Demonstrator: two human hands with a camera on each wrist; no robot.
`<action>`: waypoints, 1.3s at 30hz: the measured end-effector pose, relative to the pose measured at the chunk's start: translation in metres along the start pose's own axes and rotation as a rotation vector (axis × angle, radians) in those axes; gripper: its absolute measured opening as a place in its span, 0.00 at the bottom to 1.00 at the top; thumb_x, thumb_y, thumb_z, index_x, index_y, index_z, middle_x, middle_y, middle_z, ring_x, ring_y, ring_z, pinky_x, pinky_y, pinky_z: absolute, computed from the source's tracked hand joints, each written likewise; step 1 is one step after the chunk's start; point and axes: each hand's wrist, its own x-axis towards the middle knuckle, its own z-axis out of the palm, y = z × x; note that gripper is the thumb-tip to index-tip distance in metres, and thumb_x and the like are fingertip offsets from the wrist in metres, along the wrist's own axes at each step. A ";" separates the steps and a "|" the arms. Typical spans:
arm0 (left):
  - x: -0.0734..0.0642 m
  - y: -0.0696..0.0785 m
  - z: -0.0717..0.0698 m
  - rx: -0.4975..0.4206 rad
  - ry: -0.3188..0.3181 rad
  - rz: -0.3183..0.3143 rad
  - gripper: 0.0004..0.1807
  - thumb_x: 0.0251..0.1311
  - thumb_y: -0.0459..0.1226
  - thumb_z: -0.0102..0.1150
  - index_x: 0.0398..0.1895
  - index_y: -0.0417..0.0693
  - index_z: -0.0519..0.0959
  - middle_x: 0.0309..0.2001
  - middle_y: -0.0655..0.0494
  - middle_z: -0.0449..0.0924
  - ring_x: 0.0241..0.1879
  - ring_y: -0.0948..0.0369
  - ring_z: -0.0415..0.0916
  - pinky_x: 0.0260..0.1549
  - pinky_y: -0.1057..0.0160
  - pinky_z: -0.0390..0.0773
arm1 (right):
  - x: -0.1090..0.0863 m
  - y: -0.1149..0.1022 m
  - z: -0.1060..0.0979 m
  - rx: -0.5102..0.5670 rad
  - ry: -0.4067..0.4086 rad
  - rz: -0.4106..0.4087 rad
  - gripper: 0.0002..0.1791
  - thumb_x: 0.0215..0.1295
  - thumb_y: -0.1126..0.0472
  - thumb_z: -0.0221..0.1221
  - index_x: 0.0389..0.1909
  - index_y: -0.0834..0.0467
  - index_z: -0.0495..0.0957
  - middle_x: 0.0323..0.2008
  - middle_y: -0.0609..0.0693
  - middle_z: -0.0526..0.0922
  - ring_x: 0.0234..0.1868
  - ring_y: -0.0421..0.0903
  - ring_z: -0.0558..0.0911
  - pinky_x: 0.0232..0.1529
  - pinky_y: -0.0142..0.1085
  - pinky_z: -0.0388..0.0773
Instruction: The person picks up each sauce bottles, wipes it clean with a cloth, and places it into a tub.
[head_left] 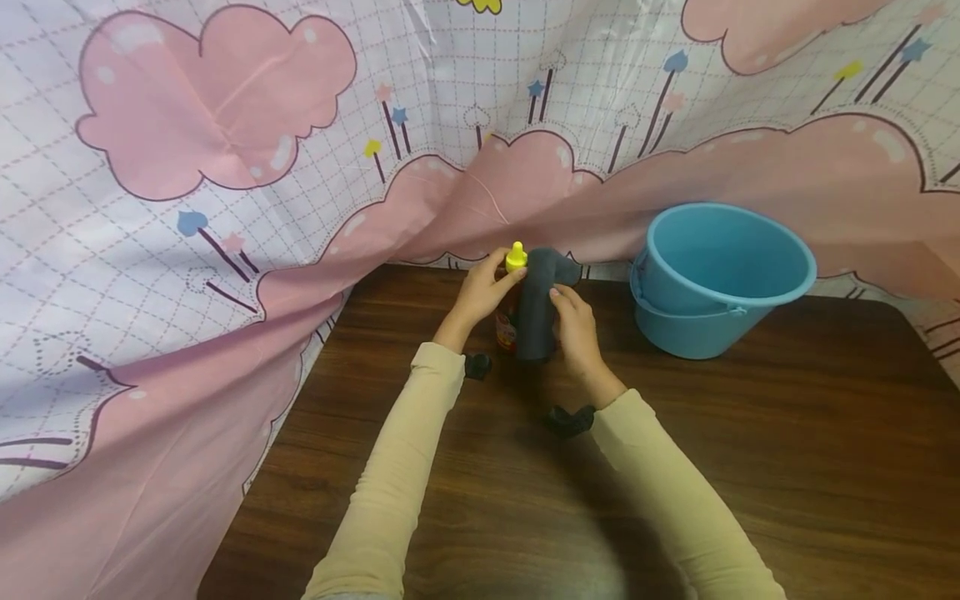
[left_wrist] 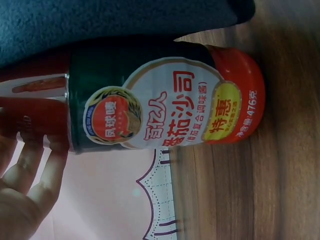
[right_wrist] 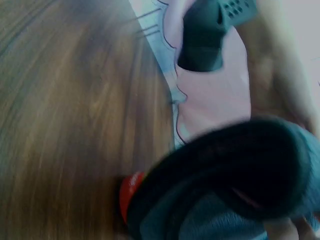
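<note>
A ketchup bottle (head_left: 506,332) with a yellow pointed cap (head_left: 516,257) stands upright near the table's back edge. My left hand (head_left: 480,287) grips it high up, just below the cap. In the left wrist view the bottle's label (left_wrist: 165,105) faces the camera, and the left fingers (left_wrist: 50,175) curl round its upper part. A dark grey cloth (head_left: 536,308), folded or rolled lengthwise, lies against the bottle's right side. My right hand (head_left: 577,329) holds this cloth by its right side. The right wrist view shows the cloth (right_wrist: 225,170) curved, with the bottle's red base (right_wrist: 129,195) partly hidden behind it.
To the right, a blue bucket (head_left: 682,325) with its handle down stands on the dark wooden table (head_left: 465,500). A patterned pink and white curtain (head_left: 315,225) hangs behind and to the left. Small black devices (head_left: 570,419) are worn at both wrists.
</note>
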 end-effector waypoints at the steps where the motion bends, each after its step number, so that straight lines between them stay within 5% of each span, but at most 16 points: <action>1: 0.000 0.000 -0.001 0.008 0.003 -0.003 0.23 0.66 0.50 0.51 0.59 0.50 0.69 0.56 0.52 0.75 0.54 0.54 0.73 0.51 0.53 0.72 | 0.001 0.000 -0.003 0.026 -0.037 0.004 0.23 0.73 0.57 0.41 0.62 0.65 0.67 0.51 0.60 0.74 0.43 0.44 0.73 0.45 0.39 0.73; 4: -0.001 0.001 -0.002 0.023 0.015 -0.001 0.22 0.66 0.50 0.52 0.59 0.50 0.70 0.55 0.52 0.75 0.53 0.54 0.73 0.50 0.52 0.72 | 0.006 0.003 -0.010 0.043 -0.123 0.000 0.23 0.67 0.69 0.43 0.63 0.66 0.66 0.57 0.61 0.71 0.48 0.47 0.75 0.45 0.39 0.76; 7: -0.001 0.000 -0.002 0.019 0.017 0.005 0.21 0.66 0.48 0.52 0.58 0.50 0.70 0.55 0.52 0.76 0.53 0.54 0.74 0.50 0.53 0.73 | 0.010 0.008 -0.013 -0.085 -0.156 -0.049 0.25 0.63 0.73 0.50 0.62 0.64 0.66 0.56 0.60 0.71 0.48 0.52 0.75 0.42 0.39 0.78; 14: -0.003 -0.003 0.001 0.007 0.004 0.012 0.20 0.67 0.45 0.51 0.59 0.49 0.70 0.54 0.51 0.75 0.53 0.53 0.74 0.51 0.54 0.72 | 0.014 0.017 -0.006 -0.410 -0.038 -0.234 0.30 0.53 0.65 0.68 0.56 0.65 0.66 0.52 0.62 0.70 0.49 0.57 0.71 0.46 0.46 0.70; 25: -0.003 0.003 0.002 0.027 0.022 0.013 0.20 0.67 0.45 0.52 0.60 0.49 0.70 0.53 0.51 0.76 0.50 0.55 0.75 0.47 0.55 0.74 | 0.017 0.025 -0.004 -0.468 -0.007 -0.258 0.38 0.59 0.58 0.63 0.68 0.60 0.57 0.59 0.63 0.64 0.44 0.59 0.68 0.40 0.45 0.66; 32: -0.002 0.009 0.004 0.004 0.002 0.036 0.20 0.68 0.42 0.51 0.60 0.46 0.68 0.51 0.47 0.76 0.46 0.54 0.75 0.43 0.58 0.75 | 0.017 0.025 -0.007 -0.445 0.004 -0.256 0.36 0.60 0.58 0.63 0.67 0.60 0.59 0.61 0.61 0.64 0.58 0.57 0.68 0.54 0.49 0.68; 39: -0.004 0.012 0.007 -0.054 -0.017 -0.002 0.20 0.69 0.41 0.49 0.61 0.46 0.68 0.57 0.46 0.73 0.53 0.52 0.74 0.48 0.56 0.74 | 0.017 0.022 -0.012 -0.430 0.007 -0.240 0.34 0.59 0.55 0.64 0.63 0.60 0.62 0.62 0.58 0.66 0.60 0.55 0.68 0.56 0.49 0.67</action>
